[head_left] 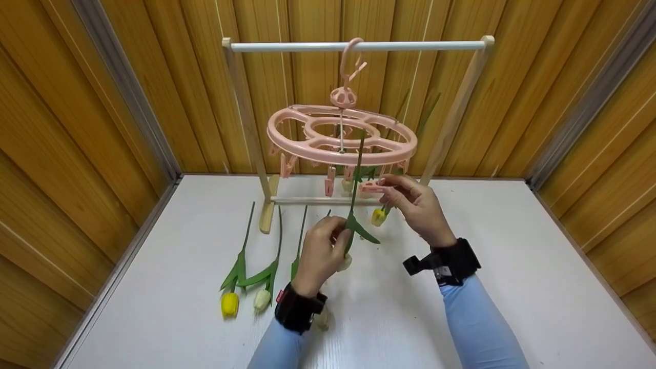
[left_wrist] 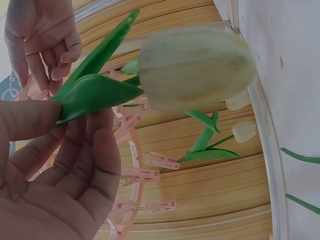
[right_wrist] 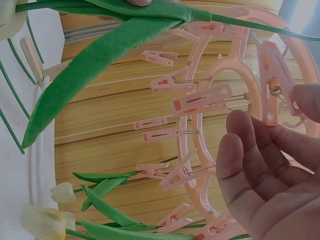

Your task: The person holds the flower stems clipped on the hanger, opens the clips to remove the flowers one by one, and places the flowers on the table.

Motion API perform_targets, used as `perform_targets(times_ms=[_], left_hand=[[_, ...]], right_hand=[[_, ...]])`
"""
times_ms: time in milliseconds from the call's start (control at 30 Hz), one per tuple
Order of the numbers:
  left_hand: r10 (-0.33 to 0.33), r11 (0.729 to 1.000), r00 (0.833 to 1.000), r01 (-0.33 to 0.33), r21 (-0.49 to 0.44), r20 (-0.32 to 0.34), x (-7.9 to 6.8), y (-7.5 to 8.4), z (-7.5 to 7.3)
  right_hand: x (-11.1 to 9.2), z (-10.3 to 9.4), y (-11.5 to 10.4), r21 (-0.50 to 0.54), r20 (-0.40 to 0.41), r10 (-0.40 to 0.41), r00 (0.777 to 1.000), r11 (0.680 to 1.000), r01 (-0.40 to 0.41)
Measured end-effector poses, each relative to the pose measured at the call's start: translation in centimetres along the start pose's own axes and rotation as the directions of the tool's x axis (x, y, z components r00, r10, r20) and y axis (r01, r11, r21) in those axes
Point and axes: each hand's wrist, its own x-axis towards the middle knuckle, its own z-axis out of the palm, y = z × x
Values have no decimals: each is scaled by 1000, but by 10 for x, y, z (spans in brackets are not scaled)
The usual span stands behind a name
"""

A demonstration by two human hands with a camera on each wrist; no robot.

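My left hand (head_left: 319,256) pinches a white tulip by its green leaf and stem (head_left: 357,179). The flower (left_wrist: 195,70) points down in the head view, and the stem rises in front of a pink clip hanger (head_left: 302,148). Between the right hand's (head_left: 423,210) thumb and fingers is one of the hanger's pink clips (right_wrist: 272,82), turned sideways beside the stem. Whether the clip's mouth touches the stem I cannot tell. Close by the right hand, a yellow tulip (head_left: 379,217) hangs head down.
The hanger hooks over the white rod (head_left: 287,47) of a wooden stand (head_left: 245,113). On the white table (head_left: 512,256) lie a yellow tulip (head_left: 230,306), a white tulip (head_left: 262,300) and others partly behind my left arm. More white tulips (right_wrist: 45,222) hang from clips.
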Motion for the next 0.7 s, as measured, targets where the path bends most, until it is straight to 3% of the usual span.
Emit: perform_targets(times_ms=[400,700], left_hand=[[-18,1000,1000,18,-4,-1,0,0,-4],[15,1000,1000,-15,-7,-17,-1,0,-8]], right_hand=[[0,-2,1,55,-14,39,999,998,-39],[-2,-5,6,29,2,36,999,999,-36]])
